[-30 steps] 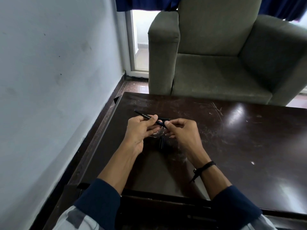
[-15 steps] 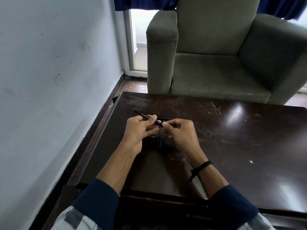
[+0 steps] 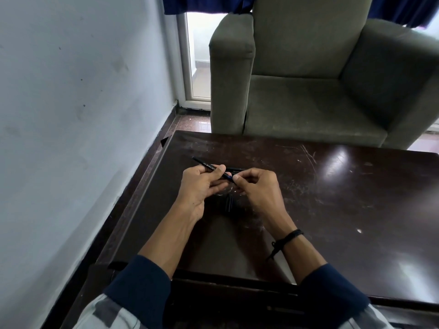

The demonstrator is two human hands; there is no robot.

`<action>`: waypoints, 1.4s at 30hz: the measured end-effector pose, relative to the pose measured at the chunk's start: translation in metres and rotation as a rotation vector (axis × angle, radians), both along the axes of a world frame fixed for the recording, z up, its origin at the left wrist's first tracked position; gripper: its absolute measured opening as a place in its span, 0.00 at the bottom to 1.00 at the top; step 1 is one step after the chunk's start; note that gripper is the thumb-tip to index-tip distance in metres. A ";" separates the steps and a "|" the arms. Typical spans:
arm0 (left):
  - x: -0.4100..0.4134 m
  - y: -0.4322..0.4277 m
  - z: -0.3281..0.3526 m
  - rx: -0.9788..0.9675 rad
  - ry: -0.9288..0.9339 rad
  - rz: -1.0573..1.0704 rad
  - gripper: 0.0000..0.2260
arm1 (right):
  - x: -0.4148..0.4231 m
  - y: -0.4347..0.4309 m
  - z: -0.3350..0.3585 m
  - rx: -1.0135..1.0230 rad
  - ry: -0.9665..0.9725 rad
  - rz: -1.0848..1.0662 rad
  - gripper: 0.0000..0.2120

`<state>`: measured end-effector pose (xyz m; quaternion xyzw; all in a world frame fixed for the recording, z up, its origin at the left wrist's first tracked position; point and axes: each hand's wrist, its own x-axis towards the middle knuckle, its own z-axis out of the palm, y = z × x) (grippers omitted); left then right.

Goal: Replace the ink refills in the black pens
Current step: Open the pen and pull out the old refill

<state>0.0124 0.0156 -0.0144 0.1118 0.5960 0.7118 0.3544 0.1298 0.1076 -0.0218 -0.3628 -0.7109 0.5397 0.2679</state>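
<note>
My left hand (image 3: 200, 188) grips a black pen barrel (image 3: 206, 165) with white lettering, its far end pointing up and left. My right hand (image 3: 257, 189) pinches the barrel's near end, where a bluish part shows between the fingertips. Both hands are held just above the dark wooden table (image 3: 332, 210). Another black pen (image 3: 235, 169) lies on the table just behind the hands. Small black pen parts (image 3: 229, 203) lie on the table below and between the hands, partly in shadow.
A grey-green armchair (image 3: 308, 79) stands right behind the table's far edge. A pale wall (image 3: 71, 115) runs close along the table's left side. A glass door (image 3: 197, 67) is in the back corner.
Both hands keep hold of the same pen. My right fingers have shifted slightly at the pen's near end; the pen's place is almost the same.
</note>
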 end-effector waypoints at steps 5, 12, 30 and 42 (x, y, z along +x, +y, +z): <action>-0.001 -0.001 0.001 0.005 -0.006 0.003 0.06 | 0.000 0.002 0.000 0.002 0.029 0.033 0.07; 0.003 0.000 -0.001 -0.001 -0.009 -0.004 0.05 | 0.000 0.001 0.001 0.004 0.013 0.015 0.02; 0.004 -0.001 0.004 0.004 -0.025 0.002 0.05 | 0.002 0.000 0.003 0.053 0.004 0.037 0.06; 0.000 -0.001 0.004 -0.011 -0.008 -0.019 0.09 | 0.001 0.001 0.003 0.059 -0.034 0.020 0.03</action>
